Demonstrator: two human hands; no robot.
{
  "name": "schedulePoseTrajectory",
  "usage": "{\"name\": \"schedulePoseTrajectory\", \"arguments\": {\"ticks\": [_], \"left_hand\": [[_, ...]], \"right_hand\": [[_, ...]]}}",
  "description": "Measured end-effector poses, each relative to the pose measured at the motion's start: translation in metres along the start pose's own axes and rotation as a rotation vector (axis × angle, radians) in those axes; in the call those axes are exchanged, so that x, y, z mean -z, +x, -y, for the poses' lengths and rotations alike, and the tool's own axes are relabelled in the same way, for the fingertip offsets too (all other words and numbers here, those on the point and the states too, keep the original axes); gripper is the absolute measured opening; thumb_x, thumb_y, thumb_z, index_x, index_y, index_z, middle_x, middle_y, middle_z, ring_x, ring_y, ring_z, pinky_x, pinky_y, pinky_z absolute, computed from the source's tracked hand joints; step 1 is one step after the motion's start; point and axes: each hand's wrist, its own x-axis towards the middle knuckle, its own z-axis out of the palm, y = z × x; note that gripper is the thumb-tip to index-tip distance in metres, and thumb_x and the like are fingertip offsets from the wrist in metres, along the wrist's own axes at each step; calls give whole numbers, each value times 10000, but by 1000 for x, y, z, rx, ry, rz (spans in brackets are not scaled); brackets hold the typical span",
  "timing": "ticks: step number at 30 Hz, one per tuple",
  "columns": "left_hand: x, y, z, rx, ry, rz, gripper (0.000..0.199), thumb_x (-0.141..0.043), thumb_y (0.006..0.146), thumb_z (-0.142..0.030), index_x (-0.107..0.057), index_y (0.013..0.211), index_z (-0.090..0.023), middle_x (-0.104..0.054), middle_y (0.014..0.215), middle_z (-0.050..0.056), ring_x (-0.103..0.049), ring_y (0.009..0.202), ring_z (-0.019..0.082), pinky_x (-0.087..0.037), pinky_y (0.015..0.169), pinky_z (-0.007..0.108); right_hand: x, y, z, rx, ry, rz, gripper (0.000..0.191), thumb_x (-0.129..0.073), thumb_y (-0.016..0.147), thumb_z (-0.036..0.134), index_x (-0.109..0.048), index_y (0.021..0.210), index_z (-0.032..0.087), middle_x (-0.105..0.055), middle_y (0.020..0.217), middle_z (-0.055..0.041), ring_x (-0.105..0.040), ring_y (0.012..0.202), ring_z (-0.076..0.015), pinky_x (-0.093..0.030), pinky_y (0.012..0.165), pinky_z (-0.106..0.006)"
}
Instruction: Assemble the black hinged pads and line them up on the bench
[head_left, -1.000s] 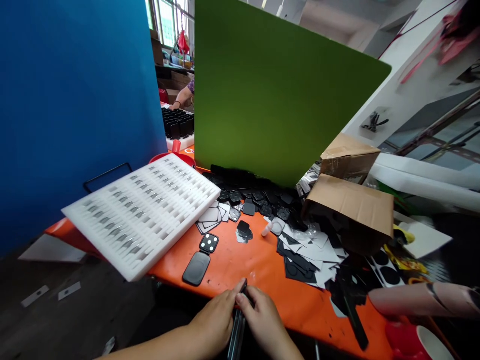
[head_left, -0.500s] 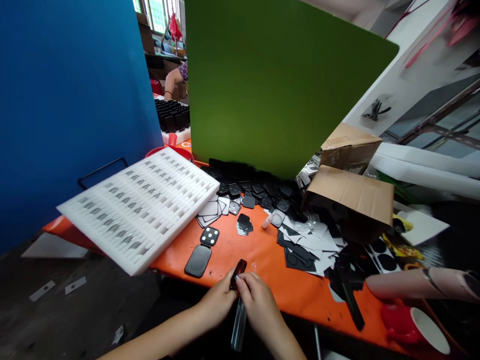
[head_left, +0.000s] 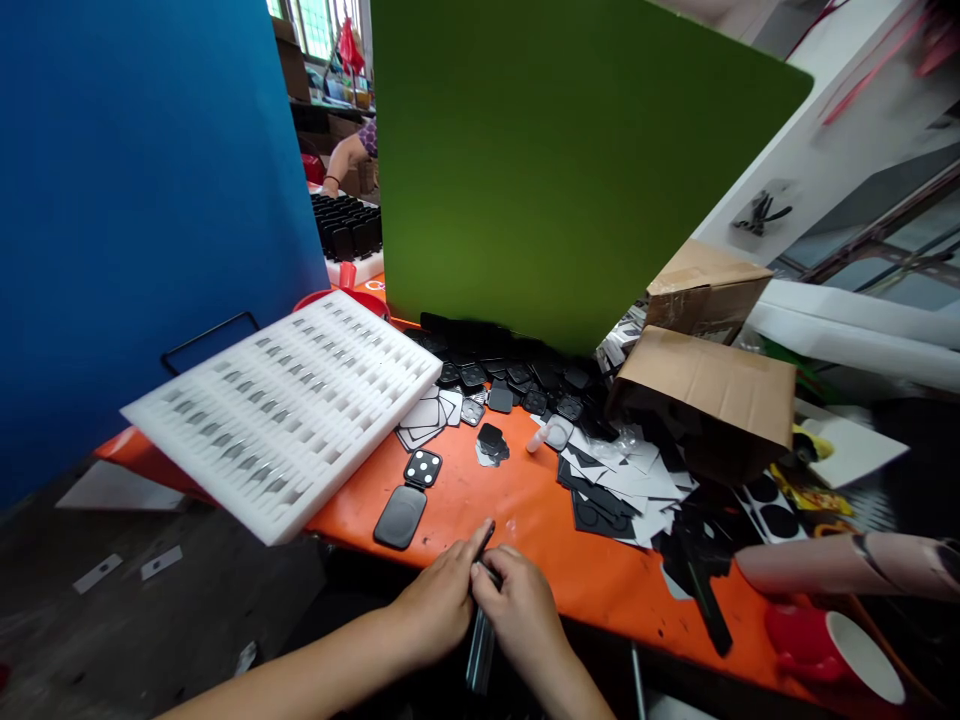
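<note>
L hand (head_left: pixel 442 605) + R hand (head_left: pixel 521 605) both pinching sm. blk piece (head_left: pixel 487 540) betw. them, nr front edge of orange worktop (head_left: pixel 454 495). Open blk case (head_left: pixel 400 517) fwd-L; wht foam tray (head_left: pixel 356 448) beyond.

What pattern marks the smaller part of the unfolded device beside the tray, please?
The smaller part has white dots on black, best in the head view.

Orange vinyl-look counter (head_left: pixel 536 515): smooth, glossy. White slotted rectangular foam tray (head_left: pixel 346 455): matt. Brown open cardboard box (head_left: pixel 716 378): matt, creased. Red rounded ceramic-looking mug (head_left: pixel 802 645): glossy. Black flat two-part plastic-looking piece (head_left: pixel 400 517): smooth, low sheen. Slim black handheld piece (head_left: pixel 488 537): plastic-looking.
</note>
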Motion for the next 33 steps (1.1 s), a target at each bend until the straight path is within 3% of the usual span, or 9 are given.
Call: {"name": "schedulePoseTrajectory", "arguments": {"ticks": [4, 6, 10, 13, 16, 19, 24, 27, 33], "left_hand": [[-4, 5, 3, -7, -111, -12, 574, -408, 784, -174, -241, 1334, -182, -473, 1210, 130, -449, 1081, 227, -308, 957, 400], [-7, 9, 3, 5, -265, -38, 545, -426, 755, -149, -327, 1290, -188, -497, 1187, 105, -456, 1067, 218, -311, 950, 390], [-9, 17, -3, 129, -736, 24, 348, -462, 641, -103, -524, 981, -142, -623, 846, 41, -569, 819, 200, -432, 767, 350], [-5, 19, -8, 140, -897, 67, 183, -431, 732, -205, -522, 877, -139, -615, 712, 22, -586, 722, 188, -444, 703, 335], [0, 18, -11, 112, -684, -35, 281, -388, 813, -326, -537, 958, -137, -633, 836, 52, -576, 824, 193, -428, 780, 334], [4, 13, -15, 44, -296, -121, 358, -388, 825, -298, -479, 1154, -188, -587, 1088, 68, -521, 1004, 200, -373, 890, 327], [7, 5, -22, 2, 166, -87, 422, -317, 852, -241, -360, 1272, -243, -518, 1212, 58, -515, 1050, 197, -397, 885, 323], [6, 1, -25, -11, 301, -52, 426, -284, 854, -204, -354, 1274, -215, -519, 1210, 65, -528, 1034, 193, -416, 870, 322], [-1, -3, -24, 3, 441, 34, 477, -298, 812, -121, -326, 1286, -169, -474, 1248, 113, -493, 1076, 223, -395, 887, 377]], "right_hand": [[-5, 1, -4, -33, 108, -41, 184, -481, 753, 276, -534, 614, 168, -518, 637, -6, -480, 622, -130, -318, 561, -216], [-6, 3, -9, -21, 275, -19, 189, -501, 749, 294, -545, 622, 161, -517, 640, -6, -476, 627, -124, -328, 572, -215], [-7, 10, -21, -140, 859, 111, 261, -466, 785, 405, -547, 761, 158, -439, 568, 36, -373, 456, -66, -274, 434, -185], [-4, 13, -26, -194, 1046, 109, 324, -405, 815, 469, -515, 891, 174, -428, 567, 52, -324, 394, -46, -243, 394, -177], [0, 14, -24, -154, 895, 85, 335, -419, 809, 475, -528, 867, 163, -420, 547, 50, -358, 422, -59, -271, 417, -181], [6, 11, -18, -75, 596, -3, 312, -411, 824, 435, -523, 722, 163, -454, 580, 25, -421, 526, -91, -314, 492, -200], [15, 3, -10, -9, 226, -35, 294, -354, 858, 350, -543, 712, 177, -555, 694, -24, -490, 657, -147, -341, 606, -241], [16, 0, -12, -6, 247, -17, 285, -356, 857, 341, -564, 751, 177, -578, 767, -39, -511, 727, -161, -351, 656, -245], [0, 2, -28, -131, 569, -16, 377, -457, 779, 478, -549, 646, 137, -497, 604, -3, -450, 600, -127, -355, 565, -225]]}}
